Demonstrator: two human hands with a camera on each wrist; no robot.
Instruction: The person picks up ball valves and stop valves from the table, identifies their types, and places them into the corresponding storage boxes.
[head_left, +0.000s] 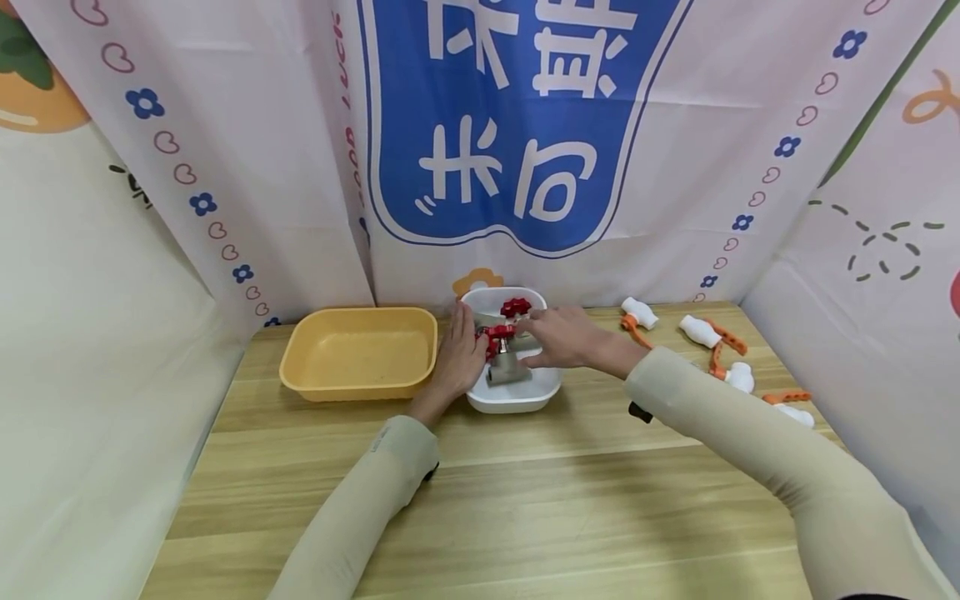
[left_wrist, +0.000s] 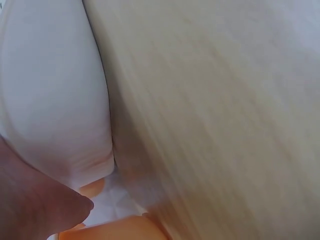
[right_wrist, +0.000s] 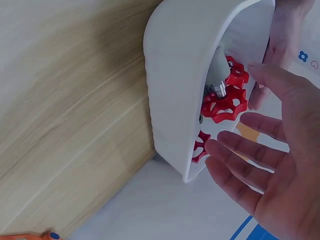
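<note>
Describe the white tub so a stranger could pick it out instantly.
On the wooden table, look along the far edge for the yellow tub. The white tub stands just to its right. Unlike its yellow neighbour, it holds metal valves with red knobs.

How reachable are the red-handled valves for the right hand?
Likely yes: the white tray is open on top and the right hand is close beside the red-handled valves, nothing visible between.

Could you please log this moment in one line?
left hand: at left rim of white tub | right hand: over red-handwheel valves inside | orange-handled white valves: on table
</note>
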